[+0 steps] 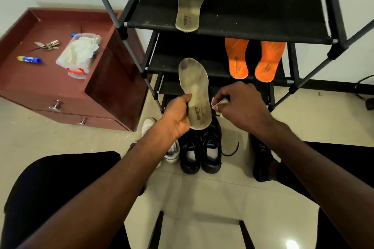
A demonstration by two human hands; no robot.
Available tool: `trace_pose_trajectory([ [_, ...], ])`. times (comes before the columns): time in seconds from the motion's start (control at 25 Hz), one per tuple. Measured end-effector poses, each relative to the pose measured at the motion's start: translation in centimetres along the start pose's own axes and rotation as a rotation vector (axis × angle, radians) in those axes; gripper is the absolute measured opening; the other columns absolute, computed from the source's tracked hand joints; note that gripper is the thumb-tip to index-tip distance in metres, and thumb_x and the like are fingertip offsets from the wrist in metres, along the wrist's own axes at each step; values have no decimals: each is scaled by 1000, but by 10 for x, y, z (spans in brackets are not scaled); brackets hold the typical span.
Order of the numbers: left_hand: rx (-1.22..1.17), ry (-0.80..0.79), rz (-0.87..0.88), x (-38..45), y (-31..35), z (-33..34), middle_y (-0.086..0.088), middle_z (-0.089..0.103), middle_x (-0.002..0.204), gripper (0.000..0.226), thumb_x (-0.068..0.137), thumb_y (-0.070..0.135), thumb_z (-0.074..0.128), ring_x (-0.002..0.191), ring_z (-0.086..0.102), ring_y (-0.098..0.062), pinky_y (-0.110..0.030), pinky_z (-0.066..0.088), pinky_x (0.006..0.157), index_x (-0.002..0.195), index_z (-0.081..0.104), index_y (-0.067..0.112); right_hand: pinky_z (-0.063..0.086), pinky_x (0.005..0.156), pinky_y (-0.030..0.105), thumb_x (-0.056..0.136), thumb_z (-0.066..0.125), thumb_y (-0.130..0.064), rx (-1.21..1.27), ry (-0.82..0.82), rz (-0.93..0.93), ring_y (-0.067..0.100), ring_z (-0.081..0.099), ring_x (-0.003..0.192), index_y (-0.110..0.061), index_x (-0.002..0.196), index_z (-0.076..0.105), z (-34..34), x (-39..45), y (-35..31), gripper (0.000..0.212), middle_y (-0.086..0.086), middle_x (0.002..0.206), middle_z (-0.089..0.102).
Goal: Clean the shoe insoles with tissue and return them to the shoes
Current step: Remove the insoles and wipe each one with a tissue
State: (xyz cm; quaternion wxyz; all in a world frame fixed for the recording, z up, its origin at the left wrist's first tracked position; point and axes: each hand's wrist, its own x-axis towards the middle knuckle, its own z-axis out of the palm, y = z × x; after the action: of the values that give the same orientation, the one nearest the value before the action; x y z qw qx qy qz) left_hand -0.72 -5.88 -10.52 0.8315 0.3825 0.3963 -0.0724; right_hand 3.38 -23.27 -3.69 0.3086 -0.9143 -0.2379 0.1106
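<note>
The left hand [178, 115] grips a soiled grey insole [195, 93] upright, just in front of the shoe rack [232, 26]; the right hand [240, 105] pinches a tissue [215, 103] beside it. Wiping seems underway: three insoles lie on the rack's shelves, and none is back in the shoes [200, 151] below.

One grey insole [192, 0] is laid on the rack's top shelf [263, 8], two orange insoles [256, 59] below; black shoes [200, 153] are parked on the floor [212, 198].
</note>
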Motion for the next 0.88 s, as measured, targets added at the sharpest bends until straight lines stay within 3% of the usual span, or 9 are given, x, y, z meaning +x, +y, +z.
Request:
trace_pose_trajectory([
  [0.2,252,-1,112,-47,-24,4,-11,79,95,24,108,16,52,82,77,-22,-37,60,75,111,74,5,55,71,26,83,78,-13,36,14,16,5,69,80,-22,86,81,-14,-17,4,10,-10,86,76],
  [0.32,336,-20,244,-82,-42,10,-11,80,94,20,106,11,57,91,77,-27,-39,61,84,102,76,7,56,71,26,82,80,-14,139,101,39,4,69,80,-23,86,81,-28,-29,2,10,-11,87,75],
  [0.48,420,42,480,-128,-49,22,-5,81,98,15,102,9,64,95,78,-21,-40,63,87,112,74,10,58,64,29,86,80,-14,586,245,152,11,73,80,-20,94,80,-53,-46,-3,10,-4,90,78],
  [0.56,472,50,591,-139,-38,31,-2,81,97,17,100,9,66,92,78,-17,-35,63,84,116,73,12,57,63,29,89,78,-10,829,251,229,15,74,82,-19,99,79,-62,-48,-6,13,0,95,79],
  [0.68,542,83,667,-138,-6,54,-1,80,93,22,97,12,72,87,78,-16,-43,64,82,118,70,15,59,67,29,91,75,-8,1059,296,276,16,73,89,-20,105,79,-77,-38,-9,20,1,103,79],
  [0.88,612,164,721,-91,70,105,-4,80,95,17,91,9,79,91,77,-18,-41,62,91,103,75,20,57,63,25,92,72,-4,1146,345,212,17,71,85,-16,107,79,-89,6,-15,20,5,106,78],
])
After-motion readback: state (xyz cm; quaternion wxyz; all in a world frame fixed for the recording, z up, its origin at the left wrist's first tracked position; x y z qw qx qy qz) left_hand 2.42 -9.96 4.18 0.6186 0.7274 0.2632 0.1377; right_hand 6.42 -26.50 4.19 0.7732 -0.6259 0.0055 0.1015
